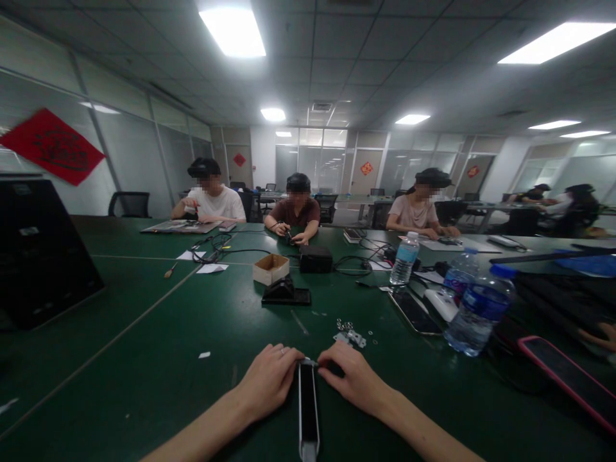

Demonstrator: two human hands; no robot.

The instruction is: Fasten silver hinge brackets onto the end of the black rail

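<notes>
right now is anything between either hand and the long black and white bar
Nothing visible stands between: the left hand and right hand are at either side of the far end of the bar. The small metal parts lie beyond the right hand, not between.

A thin, silvery ring (282, 351) circles one finger of the left hand (267, 377), plain as far as its small size shows. Back from the ring, the slim left forearm (205, 427) is bare; to the ring's right, the right hand (355, 377) and tapering right forearm (423, 427) are bare too.
</notes>
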